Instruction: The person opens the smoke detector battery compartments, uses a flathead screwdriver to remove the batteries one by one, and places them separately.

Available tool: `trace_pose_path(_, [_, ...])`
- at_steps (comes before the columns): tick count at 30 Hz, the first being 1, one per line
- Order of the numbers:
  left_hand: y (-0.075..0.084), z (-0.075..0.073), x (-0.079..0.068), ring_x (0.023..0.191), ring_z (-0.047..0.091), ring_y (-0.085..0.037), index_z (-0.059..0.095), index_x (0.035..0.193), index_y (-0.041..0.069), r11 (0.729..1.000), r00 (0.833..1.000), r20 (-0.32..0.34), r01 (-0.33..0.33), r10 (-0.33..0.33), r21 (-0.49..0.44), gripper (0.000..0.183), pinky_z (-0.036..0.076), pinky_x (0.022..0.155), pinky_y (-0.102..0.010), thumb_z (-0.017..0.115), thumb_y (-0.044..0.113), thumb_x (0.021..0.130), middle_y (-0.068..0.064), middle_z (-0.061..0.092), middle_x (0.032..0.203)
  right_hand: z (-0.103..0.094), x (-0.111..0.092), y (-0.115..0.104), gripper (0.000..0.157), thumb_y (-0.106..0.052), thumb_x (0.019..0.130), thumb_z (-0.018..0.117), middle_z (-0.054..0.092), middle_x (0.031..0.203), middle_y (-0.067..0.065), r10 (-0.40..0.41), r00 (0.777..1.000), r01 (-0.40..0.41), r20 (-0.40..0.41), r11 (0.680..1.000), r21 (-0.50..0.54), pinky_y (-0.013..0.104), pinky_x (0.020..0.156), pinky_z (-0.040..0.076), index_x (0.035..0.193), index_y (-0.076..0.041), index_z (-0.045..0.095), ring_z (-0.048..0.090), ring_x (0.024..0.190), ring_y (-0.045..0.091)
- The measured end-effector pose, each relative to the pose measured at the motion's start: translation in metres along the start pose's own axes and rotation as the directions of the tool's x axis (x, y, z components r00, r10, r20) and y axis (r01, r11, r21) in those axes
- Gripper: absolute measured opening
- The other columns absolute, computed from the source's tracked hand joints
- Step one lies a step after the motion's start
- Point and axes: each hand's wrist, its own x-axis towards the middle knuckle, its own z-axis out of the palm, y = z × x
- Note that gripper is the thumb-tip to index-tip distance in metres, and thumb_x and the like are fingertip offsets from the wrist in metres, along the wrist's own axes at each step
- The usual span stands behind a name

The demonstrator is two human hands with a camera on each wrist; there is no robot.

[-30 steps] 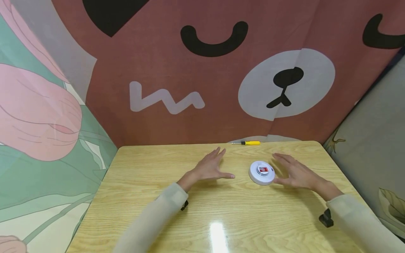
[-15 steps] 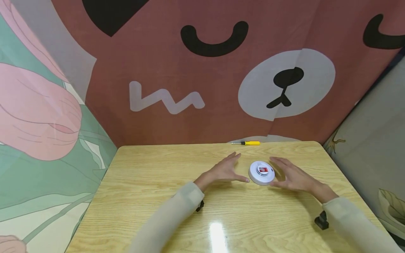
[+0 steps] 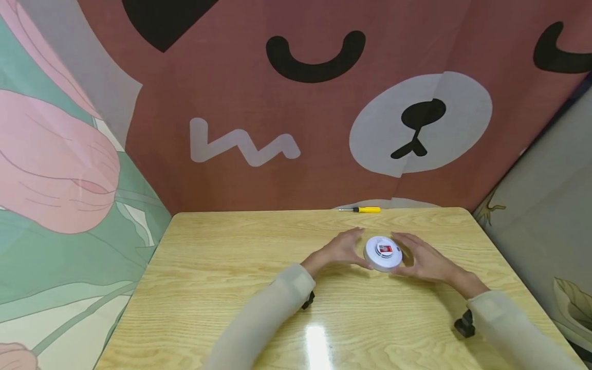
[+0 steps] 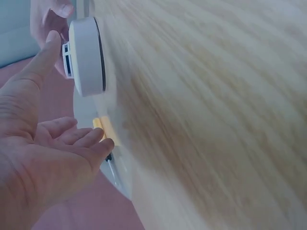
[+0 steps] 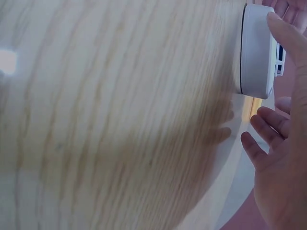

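A round white smoke detector (image 3: 383,254) with a red label on its raised centre lies flat on the wooden table. To its left is my left hand (image 3: 344,250), thumb and fingers spread apart, the thumb tip right at the rim. My right hand (image 3: 423,258) stands on the other side, its thumb tip at the near right edge and its fingers extended beyond the far right edge. In the left wrist view, the detector (image 4: 87,57) shows its side between thumb and fingers. The right wrist view has the detector (image 5: 258,51) beside the right thumb.
A screwdriver (image 3: 368,209) with a yellow and black handle lies along the table's far edge, behind the detector. The wooden table (image 3: 222,257) ends at a hanging brown cloth (image 3: 324,154) with a bear pattern. Patterned cloths also hang at left and right.
My left hand has moved right, up to the detector's left side. The right hand has shifted slightly left, closer to it. The detector and the screwdriver have stayed in place.
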Motion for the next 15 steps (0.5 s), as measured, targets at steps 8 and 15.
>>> trace_pose_path(8, [0.003, 0.008, 0.007, 0.129, 0.062, -0.015, 0.057, 0.148, 0.005, 0.999, 0.999, -0.023, -0.026, 0.025, -0.02, 0.087, 0.047, 0.104, -0.019, 0.097, 0.035, 0.078, -0.008, 0.064, 0.145, 0.006, 0.002, -0.001, 0.102, -0.054, 0.08, 0.09, 0.055, 0.15, 0.026, 0.005, 1.0, -0.004, -0.016, 1.0, 0.022, 0.07, 0.107, 0.044, 0.152, 0.005, 0.05, 0.052, 0.137, 0.048])
trace_pose_path(15, [0.007, 0.015, 0.016, 0.105, 0.065, -0.006, 0.067, 0.134, 0.011, 0.999, 0.998, -0.039, -0.041, 0.042, 0.028, 0.07, 0.047, 0.088, -0.013, 0.098, 0.037, 0.076, 0.001, 0.073, 0.124, 0.009, 0.005, -0.003, 0.1, -0.051, 0.079, 0.093, 0.059, 0.146, 0.024, -0.012, 0.999, 0.014, -0.033, 0.998, 0.058, 0.066, 0.106, 0.047, 0.151, 0.006, 0.052, 0.058, 0.133, 0.044])
